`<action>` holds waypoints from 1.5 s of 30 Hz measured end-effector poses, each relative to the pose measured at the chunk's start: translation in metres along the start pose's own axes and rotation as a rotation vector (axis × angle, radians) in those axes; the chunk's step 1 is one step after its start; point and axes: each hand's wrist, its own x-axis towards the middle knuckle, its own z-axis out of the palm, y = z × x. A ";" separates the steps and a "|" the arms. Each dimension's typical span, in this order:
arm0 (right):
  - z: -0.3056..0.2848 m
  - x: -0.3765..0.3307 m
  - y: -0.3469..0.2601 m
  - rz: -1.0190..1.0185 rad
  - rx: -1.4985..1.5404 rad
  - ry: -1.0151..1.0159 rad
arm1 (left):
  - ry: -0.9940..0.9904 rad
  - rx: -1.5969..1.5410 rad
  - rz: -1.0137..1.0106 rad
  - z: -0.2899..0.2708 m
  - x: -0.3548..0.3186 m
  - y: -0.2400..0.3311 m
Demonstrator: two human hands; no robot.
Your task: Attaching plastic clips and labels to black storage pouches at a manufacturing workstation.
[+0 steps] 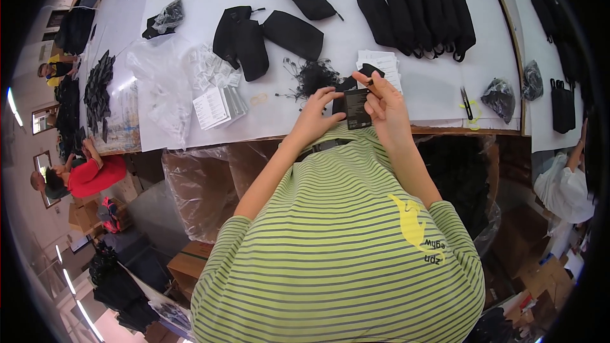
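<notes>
Currently we pinch a black tag card (356,108) between our left hand (316,114) and right hand (384,105) above the counter (438,82) edge; five pouches (416,19) look finished, while loose strings (312,77) and paper tags (384,63) remain.
</notes>
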 end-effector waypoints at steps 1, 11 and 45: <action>-0.004 -0.001 -0.003 -0.001 -0.005 0.003 | 0.000 -0.005 0.001 0.001 0.006 0.002; -0.069 -0.016 -0.030 -0.111 -0.283 0.137 | 0.049 0.273 0.213 0.017 0.036 -0.008; 0.045 -0.049 -0.049 -0.911 -1.540 -0.333 | 0.322 0.517 0.572 -0.079 -0.031 0.113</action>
